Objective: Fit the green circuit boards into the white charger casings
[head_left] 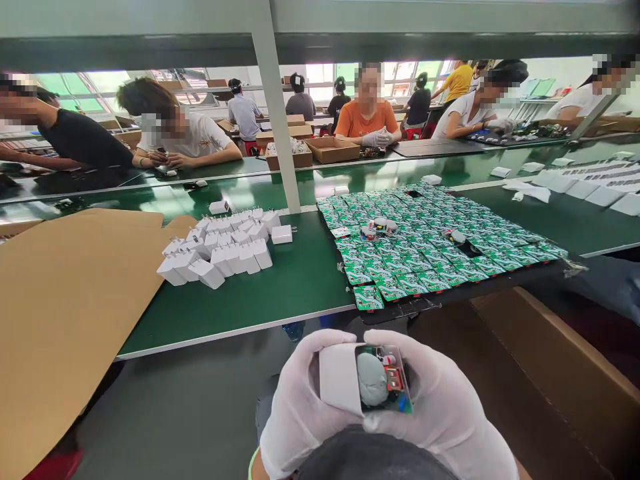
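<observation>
Both my hands wear white gloves and meet in front of my body, below the table edge. My left hand (295, 393) is wrapped round a white charger housing (340, 379). In my right hand (435, 387) is a circuit board (383, 380) with a grey lump, a red part and a blue part on it. The board sits partly inside the housing's open end, its other part sticking out to the right. Beyond my hands, rows of green circuit boards (405, 263) lie on a black mat. Several white charger housings (220, 250), some with prongs showing, stand grouped on the green table at left.
A large cardboard sheet (75, 300) covers the left side, and an open cardboard box (545, 373) stands low at right. A grey post (277, 107) rises from the table. More white housings (595, 183) line the far right. Several co-workers sit across the conveyor belt (240, 180).
</observation>
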### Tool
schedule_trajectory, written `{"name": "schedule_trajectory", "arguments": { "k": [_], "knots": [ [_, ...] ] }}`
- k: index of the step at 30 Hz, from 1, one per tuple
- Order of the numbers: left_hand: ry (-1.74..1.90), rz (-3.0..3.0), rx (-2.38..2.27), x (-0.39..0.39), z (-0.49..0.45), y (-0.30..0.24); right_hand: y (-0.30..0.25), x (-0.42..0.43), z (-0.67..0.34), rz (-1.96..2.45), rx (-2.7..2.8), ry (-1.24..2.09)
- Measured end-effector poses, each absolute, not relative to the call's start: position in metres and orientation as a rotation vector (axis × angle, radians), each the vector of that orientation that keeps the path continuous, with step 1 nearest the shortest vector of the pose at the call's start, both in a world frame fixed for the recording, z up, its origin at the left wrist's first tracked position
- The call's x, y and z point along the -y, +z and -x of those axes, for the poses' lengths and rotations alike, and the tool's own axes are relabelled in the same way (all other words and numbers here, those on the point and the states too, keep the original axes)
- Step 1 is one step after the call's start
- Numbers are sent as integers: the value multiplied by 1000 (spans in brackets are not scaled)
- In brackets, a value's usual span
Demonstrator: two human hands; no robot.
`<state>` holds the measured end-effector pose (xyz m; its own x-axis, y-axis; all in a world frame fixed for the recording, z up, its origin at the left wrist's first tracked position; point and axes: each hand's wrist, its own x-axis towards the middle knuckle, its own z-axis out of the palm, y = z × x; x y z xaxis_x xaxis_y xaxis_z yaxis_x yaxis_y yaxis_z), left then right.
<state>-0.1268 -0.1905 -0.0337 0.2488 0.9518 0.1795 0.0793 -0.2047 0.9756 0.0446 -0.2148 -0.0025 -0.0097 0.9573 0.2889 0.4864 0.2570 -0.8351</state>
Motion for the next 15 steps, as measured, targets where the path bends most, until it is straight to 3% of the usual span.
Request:
{"name": "schedule_trajectory", "arguments": {
  "k": [8, 15],
  "knots": [
    [1161, -1507, -846, 188, 128, -38, -29, 226, -44, 1053, 1535, 872],
    [1140, -1569, -834, 187, 128, -31, -15, 230, -46, 1068, 1555, 666]
  ]
}}
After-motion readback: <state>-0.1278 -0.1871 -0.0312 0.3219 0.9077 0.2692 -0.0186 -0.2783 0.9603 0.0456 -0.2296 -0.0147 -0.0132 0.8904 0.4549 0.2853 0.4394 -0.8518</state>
